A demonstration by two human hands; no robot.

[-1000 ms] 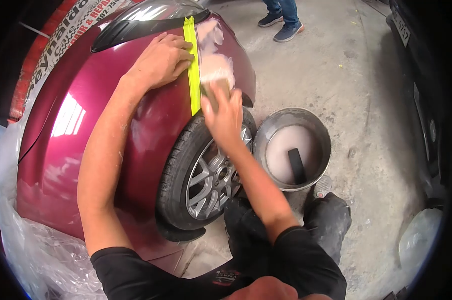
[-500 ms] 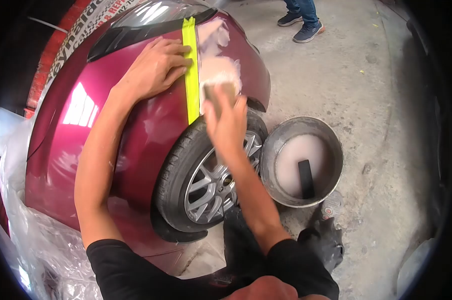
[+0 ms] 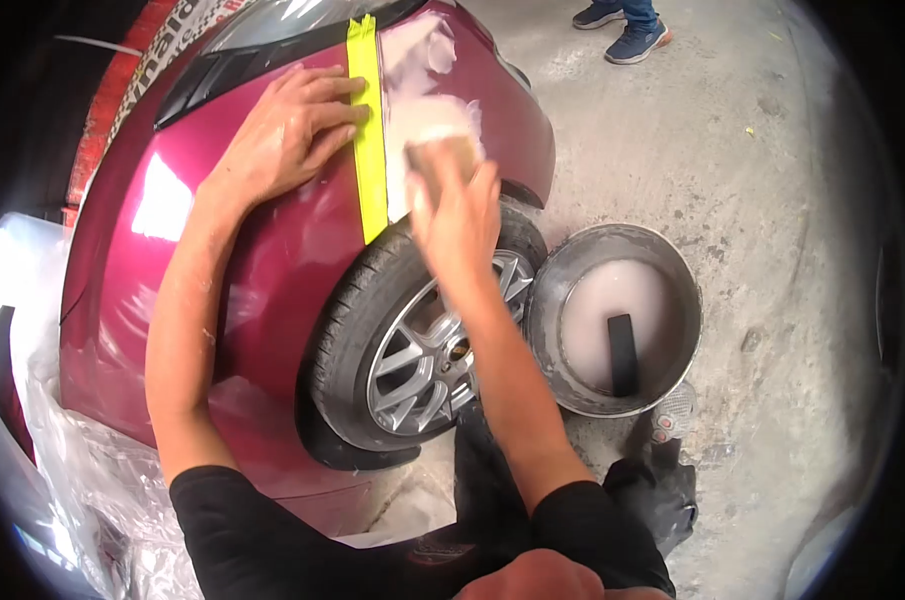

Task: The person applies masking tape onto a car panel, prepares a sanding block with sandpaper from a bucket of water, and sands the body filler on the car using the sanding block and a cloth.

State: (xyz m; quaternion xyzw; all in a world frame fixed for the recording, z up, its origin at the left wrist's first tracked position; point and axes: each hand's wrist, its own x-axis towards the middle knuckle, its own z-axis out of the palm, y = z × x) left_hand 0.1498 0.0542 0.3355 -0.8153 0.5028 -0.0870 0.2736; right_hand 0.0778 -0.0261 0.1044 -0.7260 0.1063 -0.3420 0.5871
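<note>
My left hand (image 3: 284,132) lies on the maroon car fender (image 3: 282,245), fingers spread and fingertips touching a strip of yellow-green masking tape (image 3: 371,165). To the right of the tape is a pale patch of body filler (image 3: 424,115), smooth in places and ragged at its edges. My right hand (image 3: 459,215) grips a brownish sanding block (image 3: 458,150) and presses it against the filler just above the wheel arch. The hand and motion blur hide part of the block.
The wheel (image 3: 357,350) sits below my right arm. Beside it stands a bucket (image 3: 684,345) of cloudy liquid with a black block (image 3: 622,355) in it. Another person's shoes (image 3: 636,42) are on the concrete floor (image 3: 742,220). Plastic sheeting (image 3: 122,480) lies at left.
The view has shifted a little. My right hand and the sanding block have moved slightly to the right across the filler. My left hand stays by the tape.
</note>
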